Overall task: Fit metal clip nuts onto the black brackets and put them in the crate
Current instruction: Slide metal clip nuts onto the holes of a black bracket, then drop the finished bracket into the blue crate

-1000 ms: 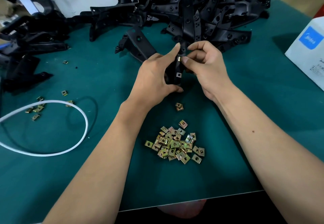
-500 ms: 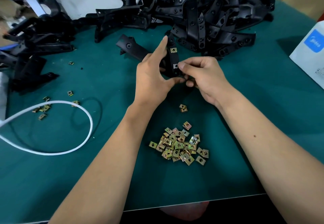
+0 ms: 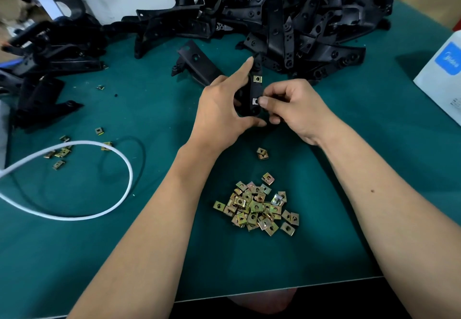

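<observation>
Left hand (image 3: 219,109) grasps a black bracket (image 3: 255,89) upright; right hand (image 3: 291,109) pinches a clip nut (image 3: 255,101) onto it beside the left grip.

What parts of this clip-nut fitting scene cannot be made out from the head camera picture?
- Crate: nowhere in the head view.
- Held bracket: its lower end is hidden behind the left hand.
- Lower clip nut: partly covered by the right hand fingers, so its seating is unclear.
- White box: cut off by the right edge.
</observation>
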Demonstrator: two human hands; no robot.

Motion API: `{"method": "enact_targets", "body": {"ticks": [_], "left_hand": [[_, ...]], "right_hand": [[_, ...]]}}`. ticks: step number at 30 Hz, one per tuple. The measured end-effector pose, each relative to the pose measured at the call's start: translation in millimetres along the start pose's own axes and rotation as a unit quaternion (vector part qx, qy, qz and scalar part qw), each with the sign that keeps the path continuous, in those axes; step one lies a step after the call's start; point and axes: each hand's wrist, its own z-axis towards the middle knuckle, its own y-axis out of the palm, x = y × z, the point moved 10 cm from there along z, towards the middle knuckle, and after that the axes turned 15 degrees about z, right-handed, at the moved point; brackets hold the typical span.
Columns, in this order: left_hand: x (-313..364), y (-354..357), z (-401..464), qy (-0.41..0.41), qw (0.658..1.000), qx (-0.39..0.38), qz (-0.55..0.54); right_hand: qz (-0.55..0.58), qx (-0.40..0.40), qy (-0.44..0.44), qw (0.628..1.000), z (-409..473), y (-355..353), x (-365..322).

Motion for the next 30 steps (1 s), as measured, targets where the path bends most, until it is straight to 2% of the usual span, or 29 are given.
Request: {"method": "enact_targets", "body": {"ticks": [4, 10, 17, 20, 25, 27, 30], "left_hand": [[-1.7, 1.4, 0.3, -0.003, 1.0, -0.002, 0.001], [-4.5, 4.8, -1.6, -0.044, 0.999, 0.011, 0.014], [21.5, -3.6, -6.9, 0.002, 0.993, 0.046, 0.106], [51.1, -0.6, -3.6, 0.036, 0.988, 0.041, 0.142], [130.3, 23.4, 4.5, 0.099, 0.985, 0.022, 0.139], [176.3, 37.3, 5.5, 0.14, 0.981, 0.015, 0.129], [261.3, 68.3, -4.5, 0.234, 0.967, -0.026, 0.102]], "right_hand": [[-0.022, 0.0, -0.002, 1.0, 0.5, 1.1, 1.5], [-0.063, 0.111, -0.038, 0.991, 0.9, 1.3, -2.8], [-0.031, 0.168, -0.032, 0.985, -12.2, 0.2, -9.6], [0.014, 0.205, -0.01, 0.979, -24.1, -17.1, -8.5], [0.084, 0.256, -0.027, 0.962, -57.4, -81.4, -30.0], [0.134, 0.267, -0.051, 0.953, -80.3, -113.9, -42.0], [0.212, 0.32, -0.089, 0.919, -134.8, -176.7, -54.7]]}}
